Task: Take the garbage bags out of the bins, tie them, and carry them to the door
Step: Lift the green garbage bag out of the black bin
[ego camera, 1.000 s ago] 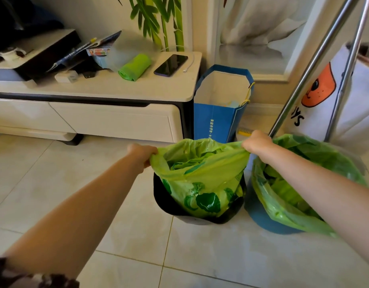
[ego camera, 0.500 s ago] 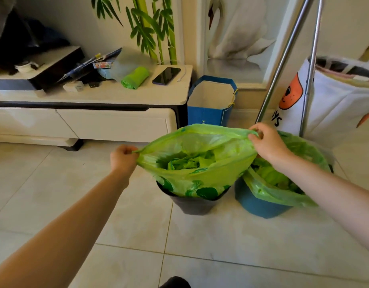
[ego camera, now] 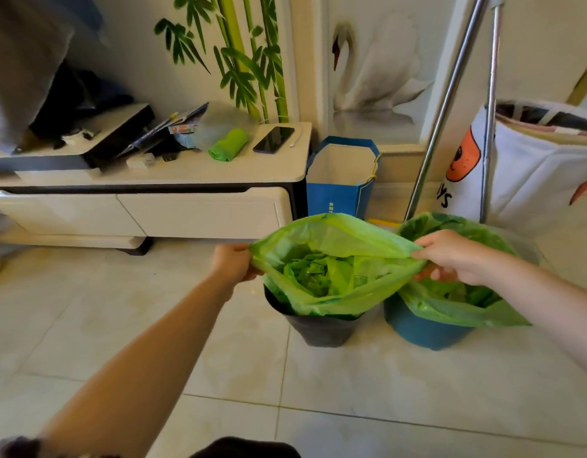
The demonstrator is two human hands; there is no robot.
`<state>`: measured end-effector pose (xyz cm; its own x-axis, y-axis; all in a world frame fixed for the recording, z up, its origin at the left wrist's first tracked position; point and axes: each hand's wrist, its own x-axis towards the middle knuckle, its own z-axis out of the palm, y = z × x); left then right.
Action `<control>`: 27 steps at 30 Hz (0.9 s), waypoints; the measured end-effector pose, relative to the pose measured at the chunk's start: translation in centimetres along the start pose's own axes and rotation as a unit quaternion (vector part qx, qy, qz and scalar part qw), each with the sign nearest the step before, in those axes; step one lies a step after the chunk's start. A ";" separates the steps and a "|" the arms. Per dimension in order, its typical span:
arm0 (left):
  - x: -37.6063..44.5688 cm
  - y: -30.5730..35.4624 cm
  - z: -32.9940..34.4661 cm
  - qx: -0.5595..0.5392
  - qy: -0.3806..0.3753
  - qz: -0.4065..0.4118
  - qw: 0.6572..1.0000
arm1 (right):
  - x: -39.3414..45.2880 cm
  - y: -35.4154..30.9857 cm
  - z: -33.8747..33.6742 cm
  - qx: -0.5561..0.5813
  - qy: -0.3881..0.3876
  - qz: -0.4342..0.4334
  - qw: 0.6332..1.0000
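Observation:
A green garbage bag [ego camera: 335, 239] hangs stretched wide over a black bin [ego camera: 322, 330] on the tiled floor, its bottom still inside the bin. My left hand [ego camera: 231, 262] grips the bag's left rim and my right hand [ego camera: 450, 256] grips its right rim. Crumpled green waste shows inside the bag. Right beside it stands a blue bin [ego camera: 421, 332] lined with a second green bag [ego camera: 464, 304], partly hidden behind my right hand and forearm.
A blue paper bag [ego camera: 338, 196] stands against the wall behind the bins. A low white cabinet [ego camera: 186, 209] at left holds a roll of green bags [ego camera: 227, 148] and a phone [ego camera: 274, 139]. Two metal poles [ego camera: 450, 104] and a white laundry bag [ego camera: 533, 166] crowd the right.
Both hands have lifted the bag's rim off the black bin and pulled it up and apart. The camera has risen and drawn back from the bins.

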<state>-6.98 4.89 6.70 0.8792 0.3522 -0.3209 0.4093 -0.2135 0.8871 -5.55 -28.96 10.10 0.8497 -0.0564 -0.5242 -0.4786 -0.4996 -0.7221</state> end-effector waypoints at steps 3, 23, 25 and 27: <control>0.0 1.5 0.9 -0.044 0.000 0.007 0.999 | -0.3 -1.6 0.3 0.156 -0.014 -0.025 0.987; -8.2 15.4 -4.0 -0.221 0.039 0.162 0.961 | -10.5 -14.0 -2.3 0.347 0.094 -0.321 0.876; -9.8 15.9 -4.6 -0.230 0.039 0.175 0.957 | -11.8 -14.1 -2.4 0.337 0.097 -0.342 0.872; -11.3 16.3 -5.2 -0.233 0.037 0.181 0.955 | -13.1 -14.1 -2.6 0.329 0.100 -0.358 0.868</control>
<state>-11.50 2.16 26.54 0.9160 0.3986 0.0444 -0.0869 0.0892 0.9922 -9.38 -23.37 28.35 0.9716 -0.1166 0.2061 0.2207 0.1305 -0.9666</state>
